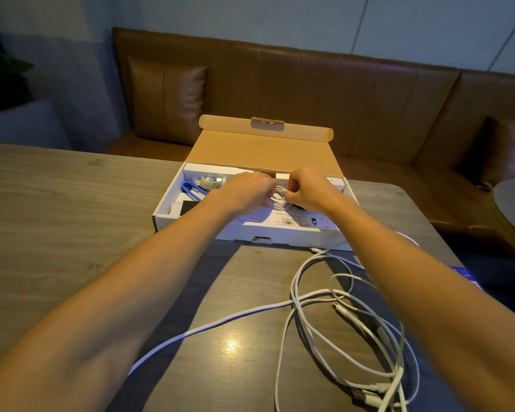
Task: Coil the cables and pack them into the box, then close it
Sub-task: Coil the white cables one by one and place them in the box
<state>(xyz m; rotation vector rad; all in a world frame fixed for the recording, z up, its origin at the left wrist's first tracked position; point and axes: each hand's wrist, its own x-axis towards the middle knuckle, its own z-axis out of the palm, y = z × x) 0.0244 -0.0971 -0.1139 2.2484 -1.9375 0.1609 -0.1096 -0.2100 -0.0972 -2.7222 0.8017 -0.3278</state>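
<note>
White cable coil (280, 198) is held over the open white cardboard box (191, 226); the left hand (246, 191) and right hand (306, 188) both pinch it. More loose white cables (339, 307) lie tangled on the wooden bench (57, 203), not coiled yet, and the box is not shut.

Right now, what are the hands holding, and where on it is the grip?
A small coil of white cable, over the open box. The left hand grips the coil's left side, and the right hand grips its right side.
</note>
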